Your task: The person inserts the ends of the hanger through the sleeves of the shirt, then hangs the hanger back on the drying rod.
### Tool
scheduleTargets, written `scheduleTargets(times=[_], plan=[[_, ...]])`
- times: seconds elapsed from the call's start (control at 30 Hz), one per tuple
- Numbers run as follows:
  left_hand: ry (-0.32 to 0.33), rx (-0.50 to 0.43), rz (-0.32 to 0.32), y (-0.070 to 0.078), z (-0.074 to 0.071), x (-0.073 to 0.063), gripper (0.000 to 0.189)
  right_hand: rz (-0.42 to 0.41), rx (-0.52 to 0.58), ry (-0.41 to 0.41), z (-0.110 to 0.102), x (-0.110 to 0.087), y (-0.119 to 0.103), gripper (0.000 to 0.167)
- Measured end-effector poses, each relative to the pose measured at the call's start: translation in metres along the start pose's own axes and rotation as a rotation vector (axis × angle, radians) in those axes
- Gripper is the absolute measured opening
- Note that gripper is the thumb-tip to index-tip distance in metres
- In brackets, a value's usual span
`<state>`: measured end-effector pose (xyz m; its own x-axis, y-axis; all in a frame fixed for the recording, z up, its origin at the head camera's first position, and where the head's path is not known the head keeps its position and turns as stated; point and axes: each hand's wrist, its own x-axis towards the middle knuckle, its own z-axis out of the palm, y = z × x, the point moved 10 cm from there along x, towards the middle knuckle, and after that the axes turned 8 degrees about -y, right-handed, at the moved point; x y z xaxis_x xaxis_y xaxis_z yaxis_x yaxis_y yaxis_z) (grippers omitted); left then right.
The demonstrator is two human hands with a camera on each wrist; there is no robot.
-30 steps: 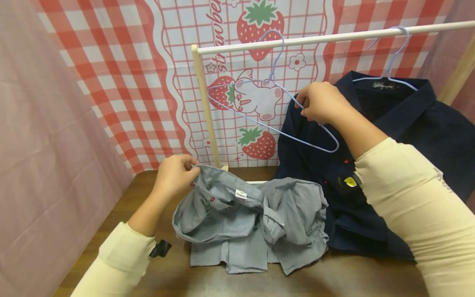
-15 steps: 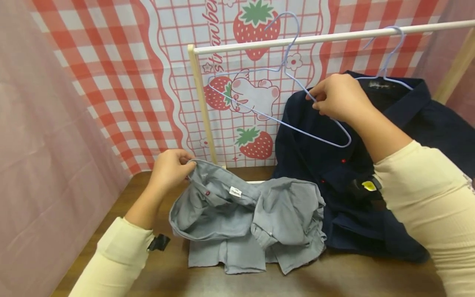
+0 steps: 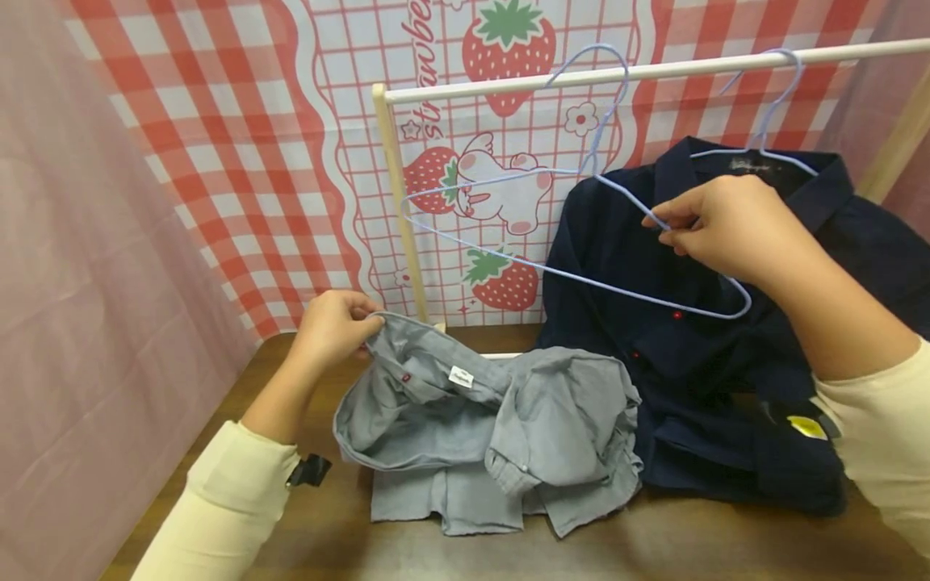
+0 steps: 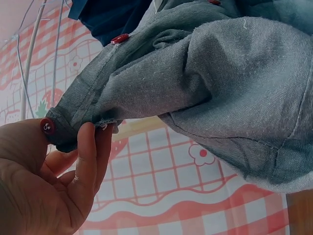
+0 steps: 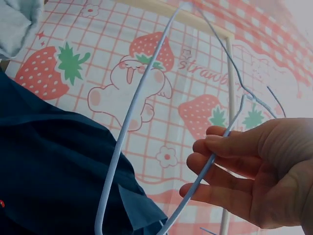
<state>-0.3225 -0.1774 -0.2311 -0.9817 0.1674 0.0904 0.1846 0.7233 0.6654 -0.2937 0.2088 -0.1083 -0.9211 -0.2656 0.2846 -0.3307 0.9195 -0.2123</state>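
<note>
A crumpled grey shirt (image 3: 501, 420) with red buttons lies on the wooden table (image 3: 654, 549). My left hand (image 3: 336, 324) pinches its collar edge (image 4: 73, 129) and lifts that corner slightly. My right hand (image 3: 715, 222) grips one shoulder wire of an empty light-blue wire hanger (image 3: 552, 270), held tilted in front of the rail (image 3: 654, 71); in the right wrist view the fingers (image 5: 220, 164) curl round the wire (image 5: 132, 115). Its hook sits around the rail's height; whether it rests on the rail I cannot tell.
A navy shirt (image 3: 726, 339) hangs on a second blue hanger (image 3: 763, 121) at the right of the rail, its hem draped on the table. A strawberry-print checked backdrop (image 3: 291, 161) stands behind. Pink curtain (image 3: 87, 323) closes the left side. The rail's upright post (image 3: 403, 218) stands mid-table.
My right hand has carried the empty hanger to the right and a little lower, its hook rising level with the rail. The left hand keeps its pinch on the grey collar.
</note>
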Motion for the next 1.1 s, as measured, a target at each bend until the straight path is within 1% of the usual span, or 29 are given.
scheduleTargets(times=[0.13, 0.23, 0.37, 0.5, 0.63, 0.77, 0.93, 1.03, 1.1], plan=[[0.005, 0.022, -0.001, 0.000, -0.002, -0.001, 0.022, -0.057, 0.007, -0.014, 0.007, -0.017, -0.001, 0.024], [0.014, 0.041, 0.006, 0.002, -0.004, -0.002, 0.022, -0.086, 0.007, -0.043, 0.015, -0.027, -0.003, 0.024], [0.038, 0.080, 0.022, 0.004, -0.006, -0.003, 0.022, -0.128, -0.010, -0.062, 0.026, -0.035, -0.008, 0.023], [0.055, 0.117, 0.029, 0.007, -0.008, -0.004, 0.022, -0.167, -0.023, -0.076, 0.038, -0.040, -0.014, 0.023], [0.076, 0.130, 0.039, 0.012, -0.010, -0.008, 0.023, -0.161, -0.058, -0.098, 0.050, -0.041, -0.017, 0.023], [0.112, 0.137, 0.067, 0.020, -0.011, -0.011, 0.020, -0.169, -0.081, -0.120, 0.063, -0.038, -0.025, 0.023], [0.163, 0.141, 0.122, 0.034, -0.011, -0.016, 0.017, -0.177, -0.080, -0.131, 0.077, -0.031, -0.039, 0.024], [0.181, 0.145, 0.147, 0.041, -0.009, -0.018, 0.017, -0.185, -0.073, -0.147, 0.086, -0.025, -0.047, 0.023], [0.180, 0.143, 0.153, 0.045, -0.007, -0.019, 0.017, -0.192, -0.063, -0.159, 0.091, -0.022, -0.053, 0.023]])
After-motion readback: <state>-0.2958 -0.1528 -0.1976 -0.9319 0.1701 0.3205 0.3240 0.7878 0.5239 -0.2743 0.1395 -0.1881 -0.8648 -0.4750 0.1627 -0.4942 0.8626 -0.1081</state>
